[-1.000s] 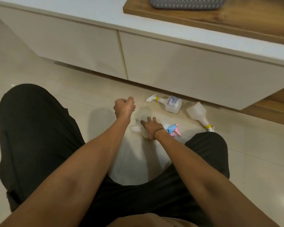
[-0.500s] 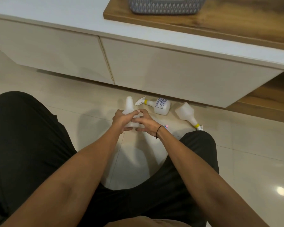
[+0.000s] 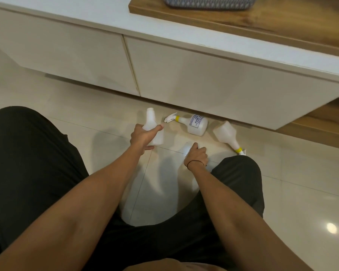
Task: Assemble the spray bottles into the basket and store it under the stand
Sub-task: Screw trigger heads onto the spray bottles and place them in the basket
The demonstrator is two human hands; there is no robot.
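Note:
My left hand (image 3: 143, 136) is shut on a white spray bottle body (image 3: 152, 122) with no head, held upright just above the floor. My right hand (image 3: 197, 156) is down on the tiles to its right with fingers curled; whatever is under it is hidden. A labelled white bottle (image 3: 197, 125) with a yellow collar and white trigger lies on its side near the stand. Another white bottle (image 3: 226, 133) lies to its right, neck towards my knee. The grey patterned basket (image 3: 207, 2) sits on the stand's wooden top.
The white stand (image 3: 204, 75) runs across the view, with a dark gap between its drawers and the glossy tiled floor (image 3: 106, 106). My knees in black trousers (image 3: 27, 153) flank the hands. A wooden shelf (image 3: 321, 124) sits low at the right.
Both hands held the headless bottle together; now only my left hand holds it, moved slightly left. My right hand has let go and dropped to the floor at the right, covering the pink-and-blue spray head.

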